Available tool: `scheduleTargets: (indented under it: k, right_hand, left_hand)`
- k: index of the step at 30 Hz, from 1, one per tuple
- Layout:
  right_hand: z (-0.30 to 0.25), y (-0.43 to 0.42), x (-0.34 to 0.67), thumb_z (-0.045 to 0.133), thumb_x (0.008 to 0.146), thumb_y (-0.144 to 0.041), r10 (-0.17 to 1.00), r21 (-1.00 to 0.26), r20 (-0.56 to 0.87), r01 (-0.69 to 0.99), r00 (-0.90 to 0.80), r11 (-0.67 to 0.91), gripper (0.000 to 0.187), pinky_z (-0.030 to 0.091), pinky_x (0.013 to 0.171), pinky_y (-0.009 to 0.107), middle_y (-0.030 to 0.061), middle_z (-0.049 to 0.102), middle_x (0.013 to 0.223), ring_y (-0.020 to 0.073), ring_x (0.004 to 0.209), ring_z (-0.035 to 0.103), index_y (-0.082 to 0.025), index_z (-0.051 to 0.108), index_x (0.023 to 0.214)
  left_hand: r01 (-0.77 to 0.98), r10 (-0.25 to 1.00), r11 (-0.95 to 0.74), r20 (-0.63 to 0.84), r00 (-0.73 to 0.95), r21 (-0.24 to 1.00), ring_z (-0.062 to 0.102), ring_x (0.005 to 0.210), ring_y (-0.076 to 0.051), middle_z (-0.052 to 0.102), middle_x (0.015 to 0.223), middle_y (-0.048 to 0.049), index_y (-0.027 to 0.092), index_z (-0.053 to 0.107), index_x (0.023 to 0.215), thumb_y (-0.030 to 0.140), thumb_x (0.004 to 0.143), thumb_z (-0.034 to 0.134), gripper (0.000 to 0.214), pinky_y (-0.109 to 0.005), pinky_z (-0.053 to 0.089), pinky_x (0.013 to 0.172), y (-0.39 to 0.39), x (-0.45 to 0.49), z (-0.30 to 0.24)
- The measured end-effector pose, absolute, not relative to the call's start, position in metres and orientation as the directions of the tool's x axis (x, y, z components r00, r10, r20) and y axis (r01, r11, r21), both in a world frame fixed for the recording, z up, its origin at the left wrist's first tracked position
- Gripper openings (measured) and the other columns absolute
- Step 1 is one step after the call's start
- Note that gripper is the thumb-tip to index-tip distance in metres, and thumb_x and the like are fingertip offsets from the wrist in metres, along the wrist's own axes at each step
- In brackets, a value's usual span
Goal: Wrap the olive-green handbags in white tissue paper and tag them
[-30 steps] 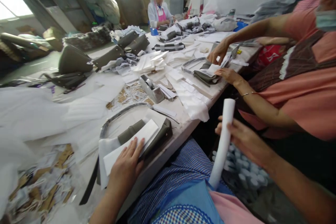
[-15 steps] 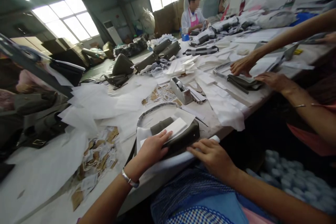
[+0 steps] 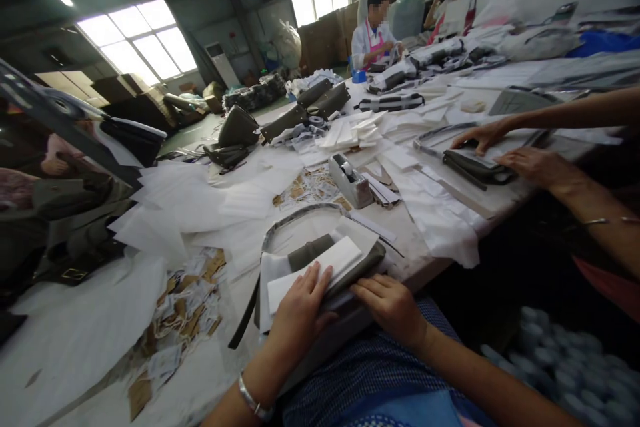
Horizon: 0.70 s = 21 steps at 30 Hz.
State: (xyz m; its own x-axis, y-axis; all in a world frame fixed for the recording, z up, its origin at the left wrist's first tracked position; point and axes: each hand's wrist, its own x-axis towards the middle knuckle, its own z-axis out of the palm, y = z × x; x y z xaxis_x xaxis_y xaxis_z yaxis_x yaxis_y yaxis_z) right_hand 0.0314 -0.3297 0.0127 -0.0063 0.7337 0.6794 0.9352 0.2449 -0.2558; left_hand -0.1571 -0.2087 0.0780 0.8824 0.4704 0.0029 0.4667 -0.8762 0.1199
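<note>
A dark olive handbag (image 3: 357, 273) lies at the table's near edge, with its wrapped handle (image 3: 293, 215) arching away from me. White folded foam sheet (image 3: 320, 270) rests on top of it. My left hand (image 3: 303, 307) lies on this sheet with its fingers stretched out. At the bag's near right edge, the fingers of my right hand (image 3: 393, 303) are together and curled over the dark material; the thumb is hidden. A thin dark strap (image 3: 245, 317) hangs out on the left.
A tape dispenser (image 3: 350, 180) stands beyond the bag. Tags with strings (image 3: 187, 307) are heaped at left, near white sheets (image 3: 175, 197). At right, a co-worker's hands (image 3: 530, 163) press on another dark bag (image 3: 475, 165). More bags (image 3: 235, 127) lie farther back.
The white padding along the bag's near side has gone from view, and my right hand now holds the dark edge. My left hand lies flatter on the foam sheet. The view has shifted slightly.
</note>
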Motion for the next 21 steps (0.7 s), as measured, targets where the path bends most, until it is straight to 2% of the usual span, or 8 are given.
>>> scheduleTargets:
  k: [6,10,16,19,21]
  right_hand:
    - [0.021,-0.329,0.042,0.050,0.097,-0.017,0.751,-0.269,0.659,0.920,-0.041,0.286,0.022,0.052,0.074,0.035,0.0074,0.075,0.093,0.0213,0.080,0.066,-0.017,0.071,0.104]
    - [0.027,-0.325,0.049,0.050,0.096,-0.016,0.789,-0.284,0.610,0.910,-0.071,0.301,0.021,0.049,0.069,0.035,0.0072,0.074,0.087,0.0215,0.076,0.065,-0.018,0.071,0.101]
    - [0.023,-0.321,0.049,0.050,0.097,-0.018,0.808,-0.371,0.588,0.880,-0.024,0.296,0.021,0.053,0.072,0.037,0.0083,0.075,0.090,0.0228,0.078,0.066,-0.017,0.070,0.104]
    - [0.029,-0.330,0.058,0.051,0.096,-0.013,0.762,-0.390,0.641,0.818,-0.090,0.424,0.023,0.057,0.076,0.035,0.0071,0.076,0.099,0.0202,0.084,0.069,-0.019,0.068,0.111]
    - [0.040,-0.333,0.069,0.049,0.096,-0.008,0.713,-0.351,0.673,0.763,-0.198,0.543,0.033,0.057,0.087,0.035,0.0061,0.074,0.112,0.0184,0.097,0.069,-0.021,0.062,0.123]
  left_hand:
    - [0.473,0.489,-0.866,0.074,0.869,0.162,0.041,0.138,-0.031,0.038,0.152,-0.0162,0.023,0.030,0.150,0.026,0.081,0.075,0.082,-0.052,0.043,0.111,-0.213,-0.159,0.072]
    - [0.500,0.521,-0.842,0.060,0.852,0.201,0.042,0.137,-0.032,0.040,0.151,-0.0167,0.025,0.032,0.149,0.030,0.082,0.074,0.079,-0.053,0.043,0.110,-0.215,-0.156,0.075]
    - [0.542,0.556,-0.825,0.057,0.830,0.158,0.042,0.138,-0.030,0.040,0.152,-0.0156,0.023,0.036,0.147,0.026,0.082,0.075,0.076,-0.050,0.042,0.112,-0.219,-0.154,0.071]
    - [0.538,0.548,-0.835,0.096,0.831,0.116,0.043,0.137,-0.029,0.040,0.151,-0.0160,0.023,0.037,0.147,0.024,0.086,0.071,0.070,-0.049,0.043,0.111,-0.221,-0.153,0.065]
    - [0.534,0.540,-0.842,0.125,0.832,0.081,0.044,0.136,-0.030,0.041,0.150,-0.0169,0.022,0.039,0.146,0.023,0.088,0.067,0.065,-0.049,0.044,0.110,-0.222,-0.153,0.060]
